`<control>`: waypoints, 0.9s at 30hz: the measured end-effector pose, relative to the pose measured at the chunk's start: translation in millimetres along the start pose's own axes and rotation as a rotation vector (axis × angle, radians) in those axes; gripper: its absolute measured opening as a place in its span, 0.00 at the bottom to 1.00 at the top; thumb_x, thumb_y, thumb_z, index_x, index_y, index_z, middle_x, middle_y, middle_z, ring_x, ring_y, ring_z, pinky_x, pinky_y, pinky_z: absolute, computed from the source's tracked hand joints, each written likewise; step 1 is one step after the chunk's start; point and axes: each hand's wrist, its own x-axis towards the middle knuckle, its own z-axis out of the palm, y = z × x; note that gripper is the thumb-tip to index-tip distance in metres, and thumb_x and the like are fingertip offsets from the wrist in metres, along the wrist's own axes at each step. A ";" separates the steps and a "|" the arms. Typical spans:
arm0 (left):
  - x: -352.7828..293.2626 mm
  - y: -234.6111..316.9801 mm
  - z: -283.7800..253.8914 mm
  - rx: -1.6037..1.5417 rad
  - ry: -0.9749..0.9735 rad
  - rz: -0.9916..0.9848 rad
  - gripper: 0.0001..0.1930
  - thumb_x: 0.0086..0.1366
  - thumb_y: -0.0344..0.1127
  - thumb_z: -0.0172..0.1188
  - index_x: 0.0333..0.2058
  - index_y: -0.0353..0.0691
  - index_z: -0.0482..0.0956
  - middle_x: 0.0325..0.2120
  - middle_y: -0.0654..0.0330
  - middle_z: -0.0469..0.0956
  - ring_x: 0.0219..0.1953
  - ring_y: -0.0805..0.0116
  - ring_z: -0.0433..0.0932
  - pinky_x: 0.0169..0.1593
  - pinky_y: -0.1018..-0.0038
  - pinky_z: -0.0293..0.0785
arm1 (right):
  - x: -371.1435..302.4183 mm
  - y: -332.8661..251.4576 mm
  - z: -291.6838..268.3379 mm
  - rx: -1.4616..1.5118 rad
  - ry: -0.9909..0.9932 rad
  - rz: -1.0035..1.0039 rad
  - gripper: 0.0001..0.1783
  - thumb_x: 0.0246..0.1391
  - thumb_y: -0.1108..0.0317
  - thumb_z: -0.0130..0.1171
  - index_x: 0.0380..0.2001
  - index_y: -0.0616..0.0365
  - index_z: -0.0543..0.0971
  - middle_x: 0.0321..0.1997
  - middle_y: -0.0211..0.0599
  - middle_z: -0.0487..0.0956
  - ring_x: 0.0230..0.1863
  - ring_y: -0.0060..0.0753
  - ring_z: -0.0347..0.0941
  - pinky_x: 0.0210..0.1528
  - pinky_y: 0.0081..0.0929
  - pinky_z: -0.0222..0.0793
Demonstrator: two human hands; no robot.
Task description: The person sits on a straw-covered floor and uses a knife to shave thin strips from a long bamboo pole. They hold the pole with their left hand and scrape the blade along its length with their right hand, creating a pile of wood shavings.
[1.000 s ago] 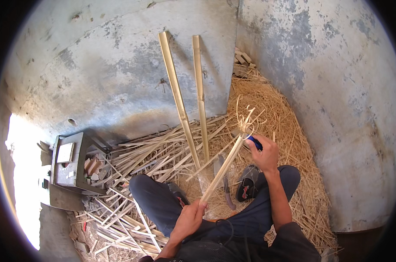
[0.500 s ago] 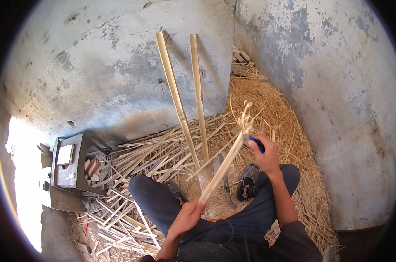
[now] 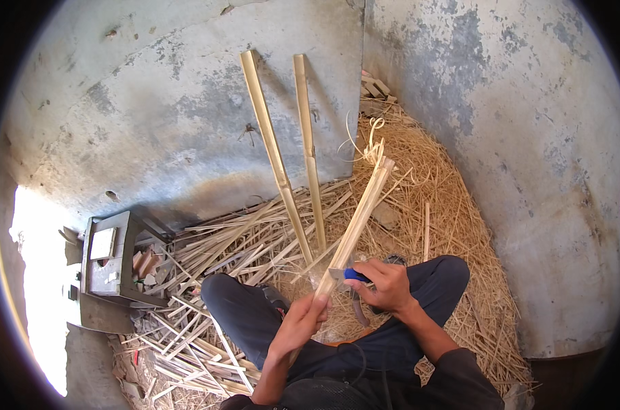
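Note:
My left hand (image 3: 301, 322) is closed round the near part of a split bamboo strip (image 3: 361, 219), which slants up and away to the right. Thin pale curled shavings (image 3: 374, 147) cling to its far end. In my right hand (image 3: 390, 285) is a blue-handled knife (image 3: 355, 275). Its short blade lies against the strip just beyond my left fingers. Between my feet, a tool with a curved brown handle (image 3: 360, 313) is partly hidden by my right hand and the strip.
Two bamboo lengths (image 3: 267, 130) (image 3: 308, 137) lean on the worn wall (image 3: 166, 102). Loose strips (image 3: 207, 242) cover the floor at left, beside a small wooden cabinet (image 3: 112, 256) holding broken bricks. Fine shavings (image 3: 453, 225) heap up on the right. My bent knees flank the work.
My right hand has drawn the knife back from the strip's far end to near my left hand. The strip's far end has risen, and its curls now hang free of the blade.

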 end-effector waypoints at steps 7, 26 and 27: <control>2.3 -1.7 6.1 0.027 0.053 0.064 0.17 0.89 0.43 0.49 0.43 0.37 0.78 0.25 0.71 0.68 0.24 0.84 0.61 0.27 0.80 0.58 | 0.7 -13.8 1.7 0.016 -0.005 -0.001 0.17 0.60 0.51 0.77 0.44 0.51 0.89 0.28 0.32 0.81 0.25 0.39 0.82 0.27 0.36 0.77; 0.5 -10.8 6.9 0.209 0.176 0.131 0.18 0.87 0.44 0.50 0.42 0.35 0.80 0.25 0.65 0.74 0.28 0.77 0.70 0.34 0.73 0.69 | 2.7 -12.4 6.8 -0.002 0.042 0.040 0.16 0.60 0.51 0.77 0.43 0.49 0.91 0.29 0.31 0.85 0.26 0.39 0.84 0.28 0.35 0.79; 0.2 -9.5 6.9 0.218 0.177 0.132 0.18 0.87 0.44 0.50 0.42 0.35 0.80 0.25 0.65 0.74 0.28 0.76 0.70 0.34 0.73 0.69 | 3.4 -12.5 5.9 -0.010 0.034 0.040 0.16 0.60 0.51 0.77 0.43 0.49 0.91 0.29 0.31 0.85 0.26 0.39 0.84 0.28 0.35 0.79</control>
